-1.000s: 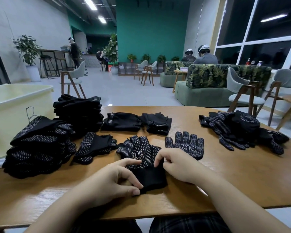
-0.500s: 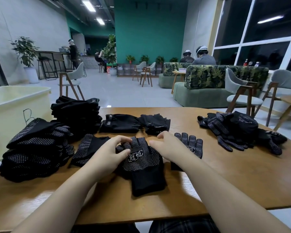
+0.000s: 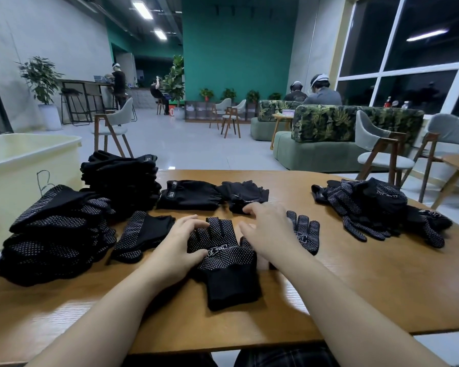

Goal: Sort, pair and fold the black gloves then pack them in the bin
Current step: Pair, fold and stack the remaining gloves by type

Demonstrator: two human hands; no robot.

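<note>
A black dotted glove (image 3: 224,256) lies flat on the wooden table (image 3: 355,287), cuff toward me. My left hand (image 3: 176,243) grips its finger end on the left, thumb on the palm side. My right hand (image 3: 266,230), blurred, lies with loosely spread fingers over the glove's right edge. It partly covers a second dotted glove (image 3: 306,231). A folded dotted pair (image 3: 141,234) lies just to the left. The pale yellow bin (image 3: 24,165) stands at the far left.
A stack of folded dotted gloves (image 3: 56,234) and a taller stack of plain black ones (image 3: 122,178) sit by the bin. Two plain fingerless gloves (image 3: 190,194) lie behind my hands. A loose heap of gloves (image 3: 376,207) is at the right. Chairs stand beyond the table.
Both hands slid forward from the glove's cuff to its finger end. My right hand moved further forward and right, over the second glove.
</note>
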